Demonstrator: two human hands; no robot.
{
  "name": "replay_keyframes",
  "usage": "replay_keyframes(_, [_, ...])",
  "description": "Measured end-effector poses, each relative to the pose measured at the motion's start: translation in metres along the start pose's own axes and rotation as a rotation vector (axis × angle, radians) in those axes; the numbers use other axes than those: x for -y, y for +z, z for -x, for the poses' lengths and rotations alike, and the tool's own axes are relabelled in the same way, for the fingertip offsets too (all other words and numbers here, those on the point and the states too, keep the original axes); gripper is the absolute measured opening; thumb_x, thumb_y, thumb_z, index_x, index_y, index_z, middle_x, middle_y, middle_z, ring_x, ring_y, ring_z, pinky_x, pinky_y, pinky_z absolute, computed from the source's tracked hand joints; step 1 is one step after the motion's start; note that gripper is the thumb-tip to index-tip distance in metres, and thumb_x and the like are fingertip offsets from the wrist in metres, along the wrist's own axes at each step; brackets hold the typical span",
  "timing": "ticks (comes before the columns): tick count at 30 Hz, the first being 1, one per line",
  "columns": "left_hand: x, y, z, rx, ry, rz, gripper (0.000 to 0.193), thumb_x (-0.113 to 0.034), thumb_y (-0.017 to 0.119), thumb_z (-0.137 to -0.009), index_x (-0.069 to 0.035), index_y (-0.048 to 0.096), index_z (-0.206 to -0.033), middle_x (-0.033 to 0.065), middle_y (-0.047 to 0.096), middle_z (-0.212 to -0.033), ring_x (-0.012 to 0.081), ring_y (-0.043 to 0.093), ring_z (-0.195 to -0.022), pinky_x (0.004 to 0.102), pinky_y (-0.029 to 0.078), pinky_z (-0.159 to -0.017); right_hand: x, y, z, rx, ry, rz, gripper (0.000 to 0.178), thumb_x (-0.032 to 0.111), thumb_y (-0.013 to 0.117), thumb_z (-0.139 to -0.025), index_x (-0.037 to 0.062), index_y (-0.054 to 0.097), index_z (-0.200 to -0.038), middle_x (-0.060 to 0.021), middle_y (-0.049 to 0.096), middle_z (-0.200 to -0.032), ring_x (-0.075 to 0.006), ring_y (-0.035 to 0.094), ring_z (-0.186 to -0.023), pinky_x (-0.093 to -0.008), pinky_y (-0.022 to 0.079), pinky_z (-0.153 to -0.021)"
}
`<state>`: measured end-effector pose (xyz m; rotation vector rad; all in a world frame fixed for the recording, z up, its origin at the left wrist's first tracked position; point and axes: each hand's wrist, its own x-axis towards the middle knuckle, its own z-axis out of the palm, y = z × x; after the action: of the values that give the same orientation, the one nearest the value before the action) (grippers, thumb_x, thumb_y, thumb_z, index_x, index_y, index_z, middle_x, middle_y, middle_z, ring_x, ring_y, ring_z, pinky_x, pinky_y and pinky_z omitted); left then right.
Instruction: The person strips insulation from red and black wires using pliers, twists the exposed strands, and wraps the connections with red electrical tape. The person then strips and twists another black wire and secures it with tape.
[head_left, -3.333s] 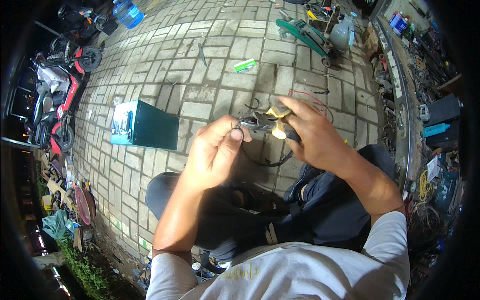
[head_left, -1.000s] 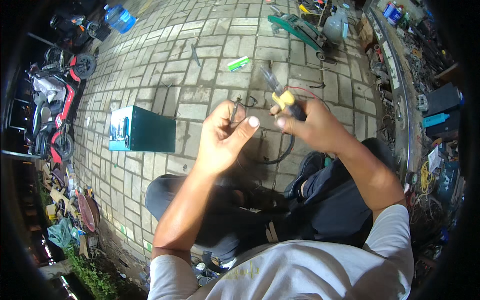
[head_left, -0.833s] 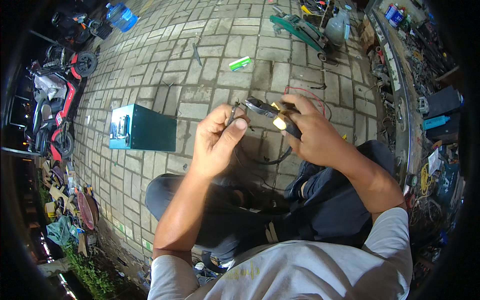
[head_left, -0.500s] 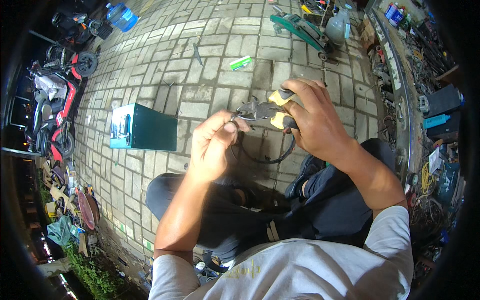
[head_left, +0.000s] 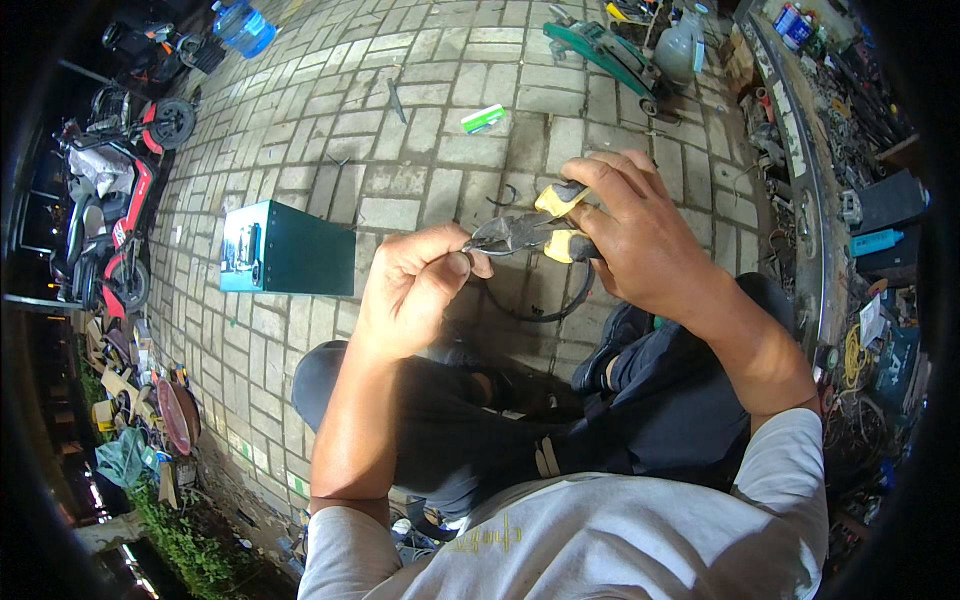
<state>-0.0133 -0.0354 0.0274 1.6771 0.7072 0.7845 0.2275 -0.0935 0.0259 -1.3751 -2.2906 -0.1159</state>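
Note:
My right hand [head_left: 635, 215] grips a pair of pliers [head_left: 512, 233] by its yellow and black handles, and their dark metal jaws point left. At the jaws' tip, the thumb and fingers of my left hand [head_left: 415, 285] pinch the end of a thin black cable. The pinched end is mostly hidden by the fingers. Below the pliers, a black cable [head_left: 550, 318] curves in a loop above the paving between my feet; its link to the pinched end is not clear. A small dark curved piece [head_left: 508, 195] shows just beyond the jaws.
A dark green box [head_left: 305, 250] stands on the paving at left. Farther off are a green and white packet [head_left: 483, 119], a green floor jack [head_left: 600, 55] and a water bottle [head_left: 245, 32]. Tools and parts crowd the right edge; a red motorbike [head_left: 130, 215] is at far left.
My left hand has shifted slightly left and down, and the plier jaws have tilted a little with it. The small dark curved piece now shows apart from the jaws.

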Motion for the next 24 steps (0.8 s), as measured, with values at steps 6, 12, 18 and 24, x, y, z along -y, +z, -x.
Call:
replay_keyframes(6, [-0.009,0.001,-0.002,0.03,-0.021,-0.058,0.021,-0.011,0.049,-0.075,0.005,0.062,-0.073,0.0017,0.051,-0.059,0.0054,0.035,-0.051,0.0243,0.028,-0.049,0.0,0.003,0.003,0.033,0.018,-0.041,0.018,0.005,0.059,-0.075,-0.0024,0.066,-0.09,-0.0147,0.052,-0.117,-0.0291,0.048,-0.111,-0.0446,0.035,-0.098])
replay_keyframes(12, [-0.009,0.004,0.0,-0.001,-0.038,-0.04,0.024,-0.013,0.049,-0.077,0.006,0.063,-0.075,0.0002,0.048,-0.058,0.0054,0.036,-0.051,0.0236,0.028,-0.049,0.004,-0.001,0.003,0.025,0.025,-0.009,0.015,0.005,0.058,-0.076,-0.0021,0.065,-0.087,-0.0146,0.053,-0.115,-0.0287,0.05,-0.11,-0.043,0.038,-0.096])
replay_keyframes(18, [-0.005,0.007,0.001,-0.043,0.057,-0.062,0.024,-0.015,0.05,-0.079,0.005,0.062,-0.073,0.0015,0.048,-0.057,0.0059,0.038,-0.051,0.0235,0.03,-0.049,0.005,-0.001,0.001,0.001,0.012,0.051,0.011,0.006,0.058,-0.076,-0.0014,0.064,-0.082,-0.015,0.053,-0.113,-0.0288,0.051,-0.109,-0.0423,0.039,-0.095])
replay_keyframes(24, [-0.01,0.004,0.002,-0.016,0.088,-0.017,0.024,-0.018,0.055,-0.082,0.003,0.059,-0.072,0.0006,0.048,-0.059,0.0056,0.039,-0.053,0.0228,0.031,-0.05,0.003,0.001,0.003,0.007,0.0,-0.104,0.017,0.007,0.064,-0.07,-0.0015,0.063,-0.085,-0.016,0.054,-0.109,-0.0319,0.054,-0.102,-0.0408,0.045,-0.088])
